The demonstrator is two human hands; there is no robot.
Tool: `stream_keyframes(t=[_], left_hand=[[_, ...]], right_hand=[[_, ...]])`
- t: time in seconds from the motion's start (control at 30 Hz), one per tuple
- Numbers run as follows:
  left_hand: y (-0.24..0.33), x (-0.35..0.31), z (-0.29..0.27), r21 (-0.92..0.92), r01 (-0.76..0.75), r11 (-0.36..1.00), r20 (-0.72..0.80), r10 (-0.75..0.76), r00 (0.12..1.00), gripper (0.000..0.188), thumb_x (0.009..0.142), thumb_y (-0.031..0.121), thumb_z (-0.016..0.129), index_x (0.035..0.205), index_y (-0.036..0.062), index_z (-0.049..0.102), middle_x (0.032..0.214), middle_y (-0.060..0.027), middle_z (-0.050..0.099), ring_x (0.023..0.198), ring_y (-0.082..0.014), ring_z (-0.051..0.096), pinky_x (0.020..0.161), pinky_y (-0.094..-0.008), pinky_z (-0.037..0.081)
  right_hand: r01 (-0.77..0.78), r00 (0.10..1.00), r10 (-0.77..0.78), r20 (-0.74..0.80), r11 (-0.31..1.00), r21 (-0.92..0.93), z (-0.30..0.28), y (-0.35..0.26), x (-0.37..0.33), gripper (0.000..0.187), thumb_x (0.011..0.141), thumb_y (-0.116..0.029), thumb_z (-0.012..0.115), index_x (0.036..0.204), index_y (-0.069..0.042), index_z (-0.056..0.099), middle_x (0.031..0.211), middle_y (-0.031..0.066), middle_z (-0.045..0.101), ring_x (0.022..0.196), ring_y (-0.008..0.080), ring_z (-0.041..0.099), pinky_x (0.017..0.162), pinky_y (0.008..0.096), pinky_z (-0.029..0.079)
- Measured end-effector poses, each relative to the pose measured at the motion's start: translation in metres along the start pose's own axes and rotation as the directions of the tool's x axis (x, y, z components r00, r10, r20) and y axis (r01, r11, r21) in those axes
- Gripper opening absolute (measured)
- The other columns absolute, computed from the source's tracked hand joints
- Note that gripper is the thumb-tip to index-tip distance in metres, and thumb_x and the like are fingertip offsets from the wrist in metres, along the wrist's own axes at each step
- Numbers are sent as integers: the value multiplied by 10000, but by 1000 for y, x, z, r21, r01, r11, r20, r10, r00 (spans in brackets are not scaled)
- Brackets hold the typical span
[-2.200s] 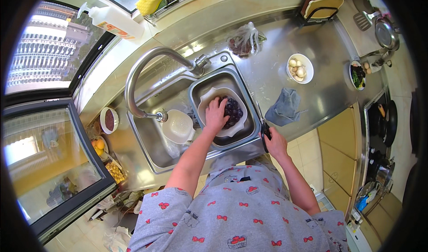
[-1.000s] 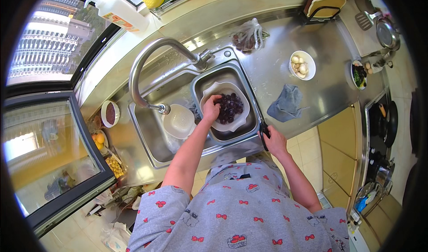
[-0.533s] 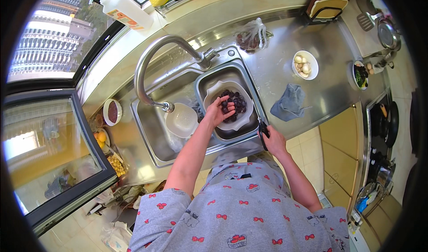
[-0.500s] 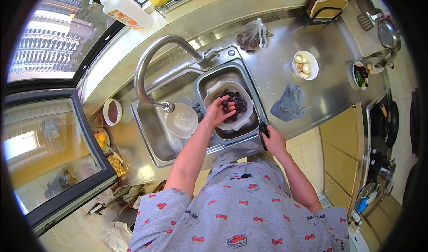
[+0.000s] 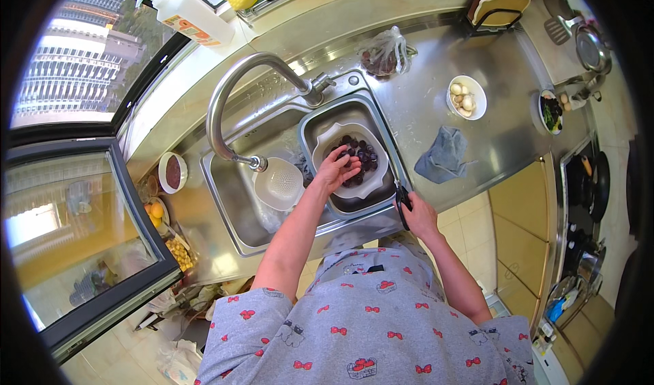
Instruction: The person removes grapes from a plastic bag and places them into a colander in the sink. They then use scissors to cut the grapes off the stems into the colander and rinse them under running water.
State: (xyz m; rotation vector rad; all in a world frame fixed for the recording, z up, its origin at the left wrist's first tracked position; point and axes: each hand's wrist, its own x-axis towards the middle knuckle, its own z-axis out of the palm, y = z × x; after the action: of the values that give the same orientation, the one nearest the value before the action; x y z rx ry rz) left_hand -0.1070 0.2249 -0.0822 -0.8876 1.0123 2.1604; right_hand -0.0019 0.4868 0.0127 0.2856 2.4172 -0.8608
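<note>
Dark purple grapes [image 5: 368,159] lie in a white scalloped bowl [image 5: 332,137], which sits inside a grey-rimmed basin [image 5: 308,121] in the right part of the sink. My left hand [image 5: 334,172] is over the bowl at the grapes' left side, its fingers apart and partly curled. Dark fruit shows between thumb and fingers; whether any of it rests in the hand is hard to see. At the basin's front right corner, my right hand [image 5: 420,216] grips black-handled scissors [image 5: 403,204], blades pointing toward the sink.
A white colander [image 5: 278,184] stands in the left sink bowl under the curved faucet [image 5: 221,106]. On the right counter are a blue-grey cloth [image 5: 441,157], a bowl of pale mushroom-like pieces [image 5: 470,92] and a plastic bag of dark fruit [image 5: 381,58]. An open window [image 5: 146,215] juts in at left.
The left hand's fingers have shifted slightly and curled, and the grape seen on them earlier no longer stands out. The right hand with the scissors stays almost still.
</note>
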Motion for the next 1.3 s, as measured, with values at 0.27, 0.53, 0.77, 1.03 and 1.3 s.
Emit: stream_keyframes(t=[0.27,0.53,0.77,1.03,1.3], left_hand=[[-6,9,-8,251,13,968,-87,10,996,375,954,44,573,1317,115,511,977,-143,667,815,-227,681,710,-346,615],[-10,15,-8,431,0,902,-183,87,979,189,1019,199,514,1127,96,630,830,-102,671,650,-174,664,598,-295,606],[-11,17,-4,268,-4,963,-155,48,987,234,1009,149,529,1220,111,624,868,-82,663,704,-156,659,641,-284,610],[-15,20,-6,375,-69,924,-103,116,988,290,937,92,631,1227,112,620,818,-47,648,691,-119,626,612,-256,559],[-14,19,2,495,-40,868,-186,152,971,201,956,266,617,1046,87,631,686,-33,632,516,-102,565,480,-234,474]], right_hand=[[-12,1000,12,8,1000,15,0,-1,0,367,904,-405,607,1011,-56,571,914,211,677,905,440,635,770,534,472],[-27,1000,26,5,999,26,1,6,-1,351,902,-389,612,1017,-59,576,923,208,681,908,434,638,774,530,474],[-18,1000,18,2,1000,5,-3,6,-1,350,902,-383,611,1035,-61,575,932,207,682,915,433,639,779,531,478],[-19,1000,18,15,1000,12,-5,7,1,370,900,-405,610,1009,-54,567,938,212,676,917,439,635,764,535,474],[-7,1000,7,-5,1000,28,-8,6,0,411,904,-459,604,963,-53,571,881,201,676,884,434,640,743,532,470]])
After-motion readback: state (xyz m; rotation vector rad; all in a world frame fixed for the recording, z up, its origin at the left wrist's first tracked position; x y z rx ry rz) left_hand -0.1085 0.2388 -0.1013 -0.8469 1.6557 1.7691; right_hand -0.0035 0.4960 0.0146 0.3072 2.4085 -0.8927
